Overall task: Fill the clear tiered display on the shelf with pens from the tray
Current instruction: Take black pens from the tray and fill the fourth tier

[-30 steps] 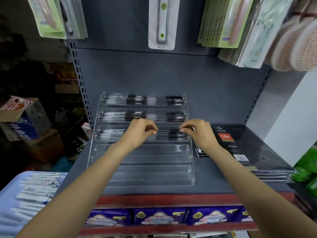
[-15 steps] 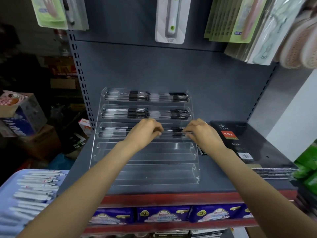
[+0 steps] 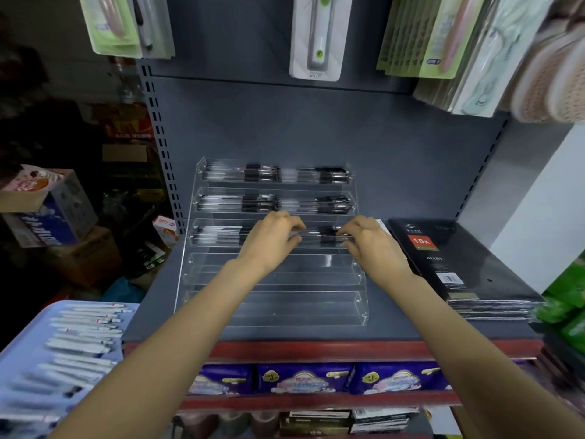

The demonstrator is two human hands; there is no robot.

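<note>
Head view: both hands at the clear tiered display's point(image 3: 272, 307) third row, frame centre.
Left hand point(image 3: 272, 240) and right hand point(image 3: 372, 245) pinch pens point(image 3: 319, 237) there; tray point(image 3: 22, 356) lower left.

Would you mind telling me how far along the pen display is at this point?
The top two tiers of the clear display hold pens. The left hand and right hand are setting pens into the third tier. The two lowest tiers look empty, and pens remain in the tray.
</note>
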